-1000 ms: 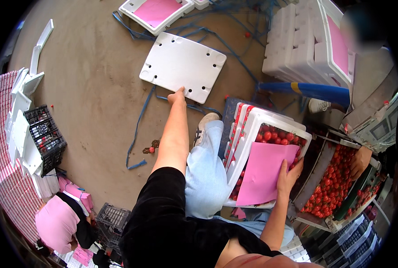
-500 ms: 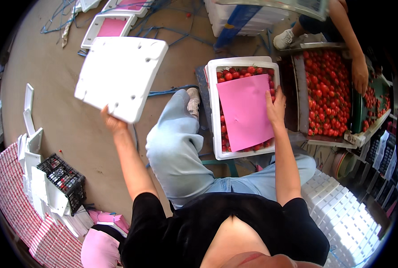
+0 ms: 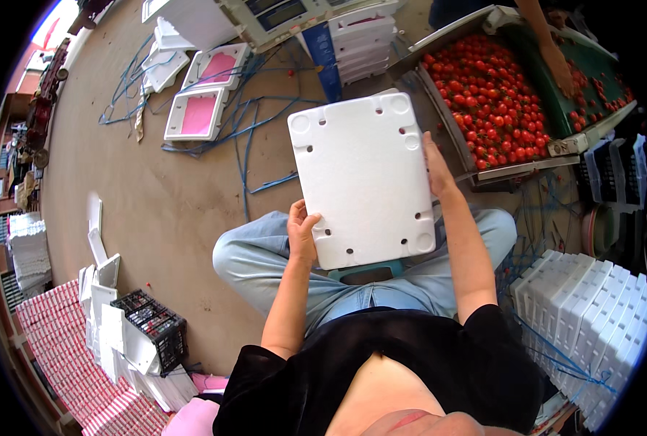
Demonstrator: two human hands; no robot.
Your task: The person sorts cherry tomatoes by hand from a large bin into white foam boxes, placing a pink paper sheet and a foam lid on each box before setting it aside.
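A white foam lid (image 3: pixel 363 182) with small holes near its corners lies over the foam box between my knees. The lid hides the box, its cherry tomatoes and the pink sheet. My left hand (image 3: pixel 303 231) grips the lid's lower left edge, thumb on top and fingers curled at the side. Along the upper right edge, my right hand (image 3: pixel 437 166) holds the side of the lid and box, its fingertips partly hidden.
At right, a sorting tray (image 3: pixel 450 131) holds many cherry tomatoes; another person's hand (image 3: pixel 556 69) reaches onto its green surface. Foam boxes with pink sheets (image 3: pixel 195 116) and blue straps (image 3: pixel 247 156) lie on the floor. A black crate (image 3: pixel 156 330) and stacked white foam pieces (image 3: pixel 592 312) flank me.
The lid has come from the left onto the box, covering the tomatoes and pink sheet. My left hand moved right with it. The view has shifted, and the other person's hand has moved.
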